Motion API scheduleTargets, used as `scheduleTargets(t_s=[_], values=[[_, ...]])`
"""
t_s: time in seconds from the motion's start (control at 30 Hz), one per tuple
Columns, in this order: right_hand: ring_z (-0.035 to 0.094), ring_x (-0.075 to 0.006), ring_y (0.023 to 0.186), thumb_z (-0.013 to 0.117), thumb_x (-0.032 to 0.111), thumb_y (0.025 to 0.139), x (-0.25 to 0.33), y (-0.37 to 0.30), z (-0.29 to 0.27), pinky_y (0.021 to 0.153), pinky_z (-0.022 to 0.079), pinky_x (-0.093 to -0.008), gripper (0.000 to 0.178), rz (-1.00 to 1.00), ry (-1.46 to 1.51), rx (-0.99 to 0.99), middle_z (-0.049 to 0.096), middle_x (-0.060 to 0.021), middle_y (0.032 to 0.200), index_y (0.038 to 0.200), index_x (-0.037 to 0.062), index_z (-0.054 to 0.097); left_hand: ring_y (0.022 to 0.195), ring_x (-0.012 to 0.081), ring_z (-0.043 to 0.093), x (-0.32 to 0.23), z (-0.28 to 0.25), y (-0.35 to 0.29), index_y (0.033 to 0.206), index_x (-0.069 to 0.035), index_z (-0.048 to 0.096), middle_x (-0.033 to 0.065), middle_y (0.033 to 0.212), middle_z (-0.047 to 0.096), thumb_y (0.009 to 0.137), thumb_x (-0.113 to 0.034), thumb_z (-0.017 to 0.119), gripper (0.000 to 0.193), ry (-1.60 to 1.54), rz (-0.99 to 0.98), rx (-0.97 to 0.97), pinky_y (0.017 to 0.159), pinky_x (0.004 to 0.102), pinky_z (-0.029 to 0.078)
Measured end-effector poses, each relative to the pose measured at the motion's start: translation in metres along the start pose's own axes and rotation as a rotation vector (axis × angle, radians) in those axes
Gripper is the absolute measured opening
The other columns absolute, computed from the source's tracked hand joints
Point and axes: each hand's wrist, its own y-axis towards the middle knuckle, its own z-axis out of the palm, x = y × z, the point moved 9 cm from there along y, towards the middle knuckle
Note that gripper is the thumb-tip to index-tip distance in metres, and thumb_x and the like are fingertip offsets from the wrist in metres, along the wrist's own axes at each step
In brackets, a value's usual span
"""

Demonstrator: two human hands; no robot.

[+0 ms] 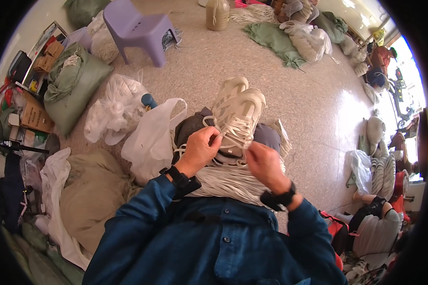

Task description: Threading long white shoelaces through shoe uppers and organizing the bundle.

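A pair of cream sneakers rests over my knees, side by side with toes pointing away from me. Pale laces run loosely across the nearer shoe's tongue. My left hand is closed in a pinch on a lace at the shoe's left side. On the right of the shoe opening, my right hand also has its fingertips pinched together on a lace; it is slightly blurred. A thick bundle of loose cream laces lies across my lap under both wrists.
White plastic bags sit left of my legs, beside a tan sack. Farther off are a stuffed green sack, a purple plastic chair and a tan jug. Sacks and shoes line the right side, where other people are partly visible.
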Motion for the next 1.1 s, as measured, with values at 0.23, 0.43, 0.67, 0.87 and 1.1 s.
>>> scheduleTargets(t_s=[0.23, 0.43, 0.67, 0.87, 1.1], values=[[0.065, -0.0390, 0.065, 0.065, 0.017, 0.086, -0.177, -0.126, -0.081, 0.059, 0.050, -0.0458, 0.017, 0.562, -0.265, 0.084, 0.063, -0.0204, 0.069, 0.081, 0.0005, 0.065, 0.068, 0.0201, 0.066, -0.002, 0.005, 0.000, 0.092, 0.001, 0.065, 0.0120, 0.083, 0.068, 0.088, -0.008, 0.072, 0.012, 0.060, 0.024, 0.039, 0.063, 0.0316, 0.053], [0.063, -0.0380, 0.094, 0.067, 0.014, 0.088, -0.101, -0.084, -0.054, 0.082, 0.050, -0.0428, 0.017, 0.272, -0.124, -0.084, 0.066, -0.0181, 0.101, 0.098, 0.0011, 0.064, 0.073, 0.0199, 0.068, -0.008, 0.002, 0.008, 0.097, 0.002, 0.065, 0.0115, 0.083, 0.068, 0.088, -0.009, 0.072, 0.015, -0.050, -0.005, 0.025, 0.068, 0.0308, 0.054], [0.056, -0.0372, 0.110, 0.072, 0.017, 0.085, -0.017, -0.028, -0.024, 0.098, 0.042, -0.0460, 0.038, 0.046, -0.094, -0.159, 0.060, -0.0186, 0.116, 0.117, 0.0007, 0.059, 0.070, 0.0139, 0.066, -0.010, 0.012, 0.021, 0.104, 0.002, 0.066, 0.0086, 0.087, 0.071, 0.092, -0.004, 0.064, 0.013, -0.183, 0.002, -0.020, 0.064, 0.0274, 0.053], [0.053, -0.0366, 0.113, 0.079, 0.024, 0.078, -0.022, -0.018, 0.006, 0.100, 0.038, -0.0467, 0.056, 0.061, -0.168, -0.159, 0.059, -0.0192, 0.117, 0.120, -0.0015, 0.052, 0.068, 0.0057, 0.057, 0.030, 0.034, 0.021, 0.101, 0.003, 0.068, 0.0005, 0.079, 0.067, 0.092, -0.006, 0.067, 0.013, -0.599, -0.400, 0.314, 0.061, 0.0231, 0.048], [0.054, -0.0369, 0.110, 0.079, 0.025, 0.078, -0.022, -0.015, 0.010, 0.100, 0.037, -0.0466, 0.054, 0.057, -0.173, -0.141, 0.059, -0.0186, 0.114, 0.118, -0.0012, 0.053, 0.065, 0.0065, 0.054, -0.004, 0.035, 0.039, 0.087, 0.000, 0.069, -0.0027, 0.074, 0.064, 0.093, -0.016, 0.068, 0.017, -0.059, -0.150, 0.549, 0.058, 0.0240, 0.044]])
